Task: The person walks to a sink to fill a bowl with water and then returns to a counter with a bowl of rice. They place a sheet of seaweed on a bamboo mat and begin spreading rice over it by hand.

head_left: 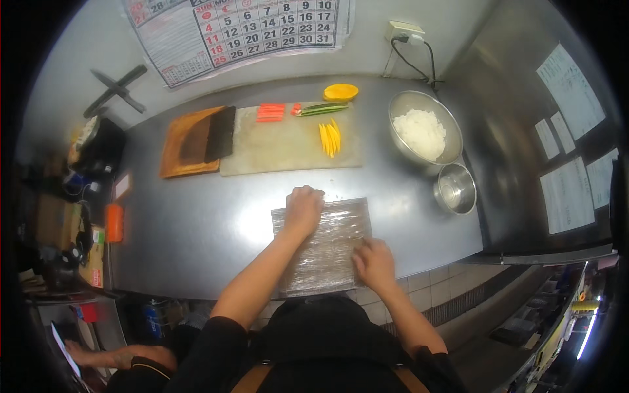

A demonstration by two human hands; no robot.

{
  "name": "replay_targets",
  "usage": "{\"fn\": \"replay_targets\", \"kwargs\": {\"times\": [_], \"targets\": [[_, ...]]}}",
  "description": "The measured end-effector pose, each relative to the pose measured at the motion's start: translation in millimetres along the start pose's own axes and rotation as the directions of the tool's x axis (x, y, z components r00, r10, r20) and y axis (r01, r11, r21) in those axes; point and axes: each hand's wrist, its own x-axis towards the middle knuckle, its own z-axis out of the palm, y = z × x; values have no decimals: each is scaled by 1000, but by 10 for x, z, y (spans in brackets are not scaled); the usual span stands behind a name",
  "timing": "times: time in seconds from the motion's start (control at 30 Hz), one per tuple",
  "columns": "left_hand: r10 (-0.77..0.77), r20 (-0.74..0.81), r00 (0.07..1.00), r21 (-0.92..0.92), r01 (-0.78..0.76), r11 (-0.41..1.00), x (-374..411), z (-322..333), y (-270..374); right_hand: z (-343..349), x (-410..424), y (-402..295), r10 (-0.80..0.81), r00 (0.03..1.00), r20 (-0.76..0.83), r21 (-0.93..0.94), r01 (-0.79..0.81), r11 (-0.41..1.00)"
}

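A bamboo rolling mat wrapped in clear plastic film (pixel 327 250) lies on the steel counter before me. My left hand (pixel 304 209) rests at its far edge, fingers curled; whether it pinches the film is not plain. At the mat's right edge is my right hand (pixel 374 263), fingers bent against it. Beyond, a pale cutting board (pixel 275 147) bears red-and-white sticks (pixel 270 112), green cucumber strips (pixel 322 109) and yellow mango-like strips (pixel 330 138). Dark nori sheets (pixel 220 133) lie partly on a wooden board (pixel 184 142). A halved mango (pixel 341 92) sits behind the cutting board.
On the right stand a steel bowl of white rice (pixel 420 129) and a smaller steel bowl (pixel 456 189). An orange object (pixel 114 223) is at the counter's left edge. Knives (pixel 115 91) hang on the wall. A co-worker's arm (pixel 123 357) holding a flat device shows lower left.
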Motion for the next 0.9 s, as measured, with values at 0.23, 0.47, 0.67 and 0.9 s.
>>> {"fn": "replay_targets", "kwargs": {"times": [0.23,0.47,0.67,0.9], "targets": [[-37,-3,999,7,37,999,-912,-575,-112,426,1394,89,-438,884,-165,-134,419,898],[-110,-160,981,-78,98,992,-1553,-879,-216,454,1874,495,-489,835,251,-151,533,833],[-65,-139,988,-64,56,996,-1636,-819,-418,-516,578,1699,420,790,447,-699,17,715],[361,220,906,-62,-356,932,-1269,-153,265,-622,-2467,1605,606,409,682,-381,-508,773]]}}
